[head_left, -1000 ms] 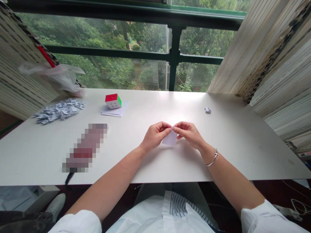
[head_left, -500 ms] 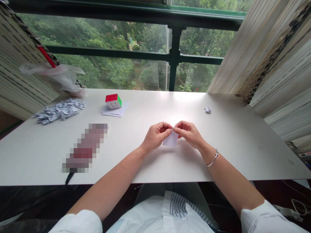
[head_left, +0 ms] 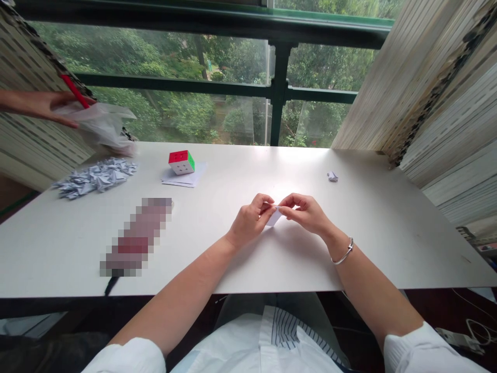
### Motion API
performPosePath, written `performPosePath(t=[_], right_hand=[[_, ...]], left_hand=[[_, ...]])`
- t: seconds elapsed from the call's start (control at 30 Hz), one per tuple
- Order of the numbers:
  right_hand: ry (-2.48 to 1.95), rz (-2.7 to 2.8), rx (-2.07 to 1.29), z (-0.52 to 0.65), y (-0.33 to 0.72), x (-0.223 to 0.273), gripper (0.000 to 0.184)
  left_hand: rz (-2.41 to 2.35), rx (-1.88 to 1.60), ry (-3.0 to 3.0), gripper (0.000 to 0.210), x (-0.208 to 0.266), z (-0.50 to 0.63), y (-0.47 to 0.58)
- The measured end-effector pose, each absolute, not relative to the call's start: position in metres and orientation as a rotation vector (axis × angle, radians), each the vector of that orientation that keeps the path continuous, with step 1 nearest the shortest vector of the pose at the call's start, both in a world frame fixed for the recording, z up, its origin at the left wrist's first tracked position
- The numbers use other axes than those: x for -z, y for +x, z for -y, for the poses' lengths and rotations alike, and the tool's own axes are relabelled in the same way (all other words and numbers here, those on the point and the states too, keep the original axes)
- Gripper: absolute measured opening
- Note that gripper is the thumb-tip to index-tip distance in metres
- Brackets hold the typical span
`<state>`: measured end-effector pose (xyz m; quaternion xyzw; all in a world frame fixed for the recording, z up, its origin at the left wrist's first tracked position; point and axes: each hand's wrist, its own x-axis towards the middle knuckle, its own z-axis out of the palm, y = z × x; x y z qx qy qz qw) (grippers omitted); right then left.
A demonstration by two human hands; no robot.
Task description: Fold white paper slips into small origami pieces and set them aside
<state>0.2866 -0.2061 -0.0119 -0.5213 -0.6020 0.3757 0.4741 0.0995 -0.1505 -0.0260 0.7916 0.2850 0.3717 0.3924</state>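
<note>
Hands [head_left: 248, 220] [head_left: 307, 212] pinch paper [head_left: 274, 219]; a co-worker's hand [head_left: 62, 106] has appeared — at the bag [head_left: 105, 124].

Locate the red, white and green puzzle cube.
The cube is in the head view, left of centre, on white paper sheets, right of the white folded-paper pile.

At my twelve o'clock, daylight is spilling through the green-framed window [head_left: 280, 77] onto this white table [head_left: 373, 223]; patterned curtains [head_left: 382, 88] are hanging at ten and two, dark floor [head_left: 425, 305] showing at four.
</note>
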Motion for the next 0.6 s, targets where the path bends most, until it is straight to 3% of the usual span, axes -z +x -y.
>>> performPosePath(t=[0.27, 0.6], right_hand=[[-1.253, 1.518, -0.79, 0.2089, 0.2841, 0.0091, 0.018], [-1.318, 1.525, -0.771, 0.2066, 0.2819, 0.0121, 0.022]], left_hand=[[-0.647, -1.021, 2.139, 0.009, 0.0295, 0.1531, 0.099], [-0.683, -0.937, 1.738, 0.02, 0.0262, 0.1492, 0.1012]])
